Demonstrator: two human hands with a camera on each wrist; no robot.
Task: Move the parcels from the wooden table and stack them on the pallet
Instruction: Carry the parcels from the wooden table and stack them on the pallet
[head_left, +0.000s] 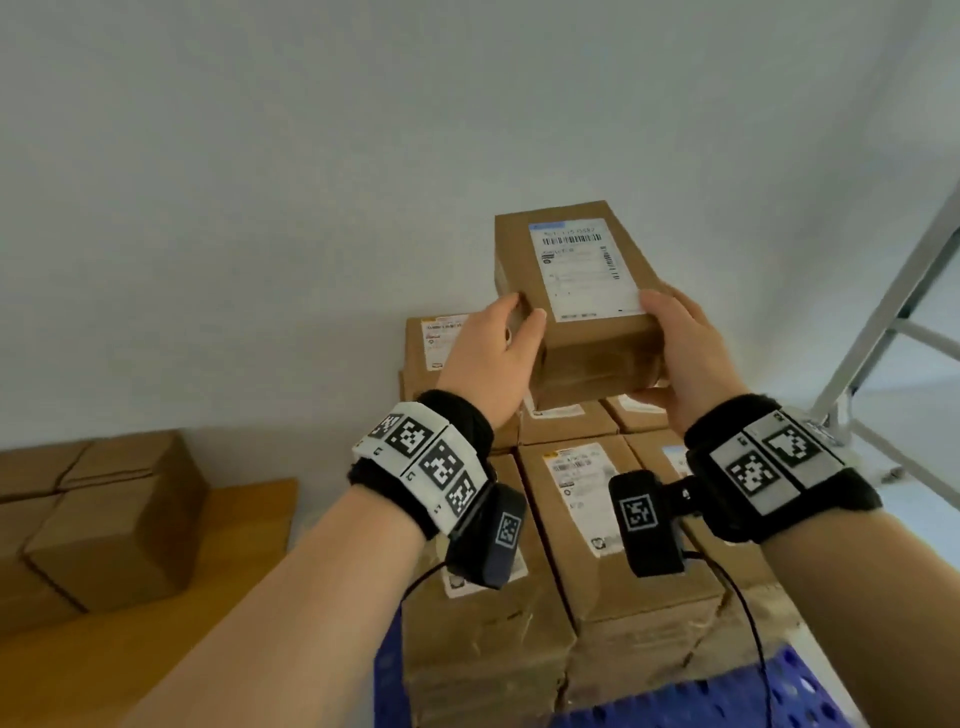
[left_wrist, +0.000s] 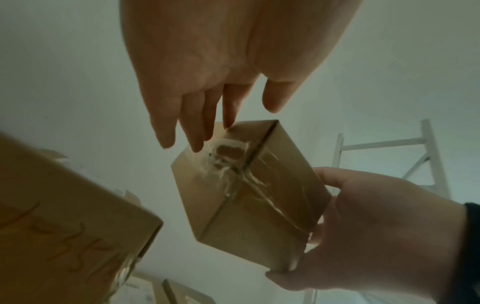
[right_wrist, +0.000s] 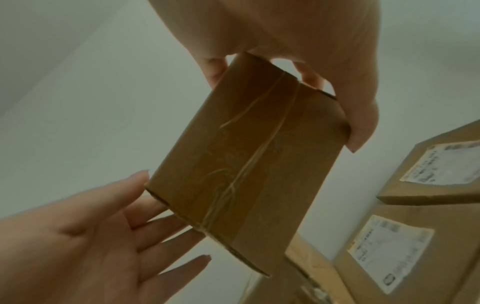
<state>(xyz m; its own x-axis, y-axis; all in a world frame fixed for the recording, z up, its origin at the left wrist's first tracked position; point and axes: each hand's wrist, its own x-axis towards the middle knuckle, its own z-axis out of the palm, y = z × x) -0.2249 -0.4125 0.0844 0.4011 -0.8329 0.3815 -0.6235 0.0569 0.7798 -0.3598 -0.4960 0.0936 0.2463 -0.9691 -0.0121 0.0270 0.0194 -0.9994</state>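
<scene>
I hold a brown cardboard parcel (head_left: 571, 270) with a white shipping label in the air above the stack of parcels (head_left: 587, 519) on the blue pallet (head_left: 727, 701). My right hand (head_left: 691, 353) grips its near right corner, thumb on top and fingers underneath. My left hand (head_left: 498, 353) touches the parcel's left side. In the left wrist view its fingers (left_wrist: 194, 123) are straight, with the tips against the taped parcel (left_wrist: 246, 195). The right wrist view shows the parcel's taped underside (right_wrist: 246, 154), my right hand (right_wrist: 311, 30) and my left hand (right_wrist: 78, 246).
More brown parcels (head_left: 104, 519) sit on the wooden table (head_left: 234, 545) at the lower left. A white metal frame (head_left: 893, 312) leans at the right. A pale wall stands behind the stack, whose back row (head_left: 436, 353) rises higher than the front.
</scene>
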